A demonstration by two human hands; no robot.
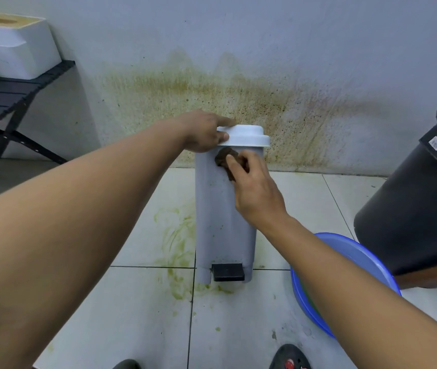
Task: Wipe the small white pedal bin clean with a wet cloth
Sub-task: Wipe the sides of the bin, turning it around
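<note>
The small white pedal bin (220,222) stands upright on the tiled floor (137,302), near the stained wall (238,97), its black pedal (228,272) facing the camera. The left hand (202,133) grips the edge of the lid (246,135), thumb on the rim. The right hand (254,190) clutches a brown cloth (224,157) (bunched up) against the bin's upper front. Green smears (177,235) mark the tiles just beside the bin. A blue basin (358,257) sits to the right, below a black bin (411,209).
</note>
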